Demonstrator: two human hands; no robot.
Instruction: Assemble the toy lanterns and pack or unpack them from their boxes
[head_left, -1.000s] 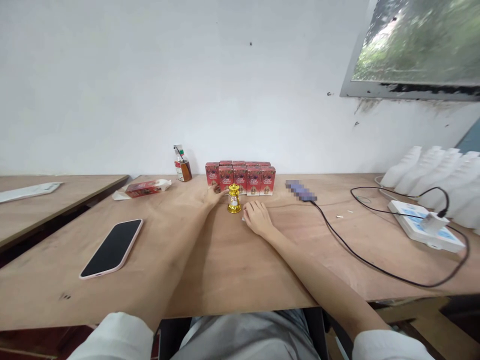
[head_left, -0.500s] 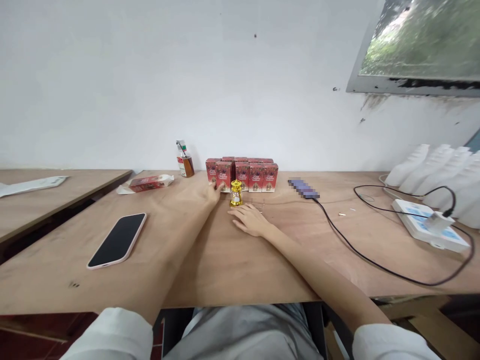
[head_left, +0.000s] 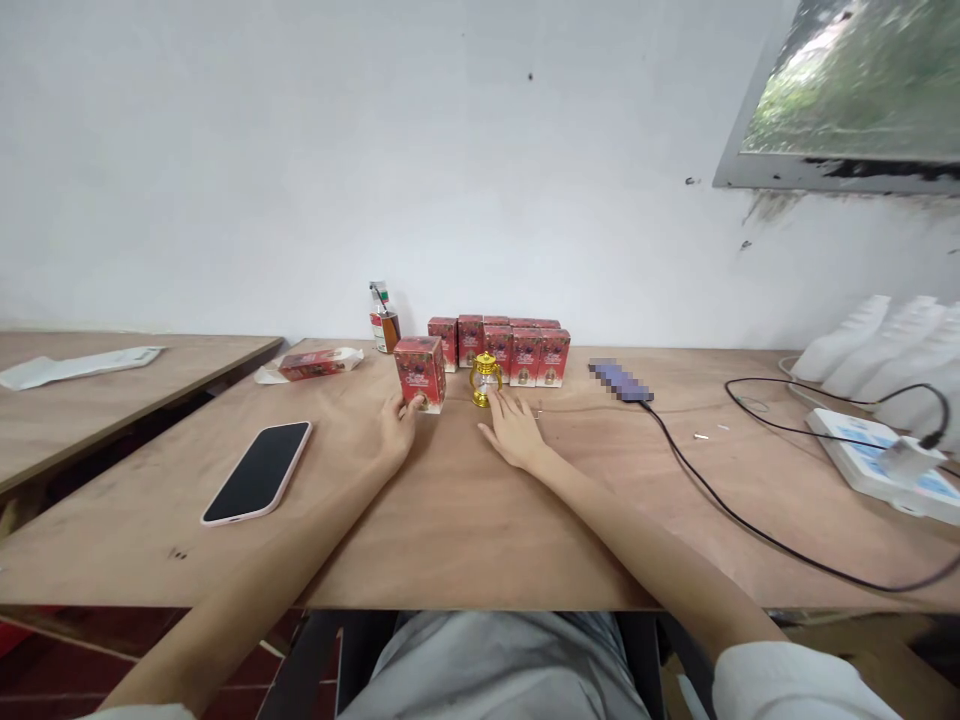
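Observation:
A small red printed box (head_left: pixel 418 370) stands at the front left of the group, with my left hand (head_left: pixel 399 428) closed on its lower part, the thumb across its front. To the right of it stands a small gold lantern (head_left: pixel 486 380) with a clear middle and a handle. My right hand (head_left: pixel 514 430) lies flat on the table, fingers stretched out, the fingertips close by the lantern's base; whether they touch it I cannot tell. Behind the lantern, several more red boxes (head_left: pixel 526 358) stand upright in rows near the wall.
A phone (head_left: pixel 257 474) lies at left, below a torn red package (head_left: pixel 319 363). A bottle of brown liquid (head_left: pixel 385 325) stands by the wall. At right are another phone (head_left: pixel 622 382) with a black cable (head_left: pixel 720 507), a white power strip (head_left: pixel 862 450) and several white bottles (head_left: pixel 847 335).
My left hand has drawn one red box out of the front row, toward me and left. My right hand stays by the lantern. The view has shifted slightly left.

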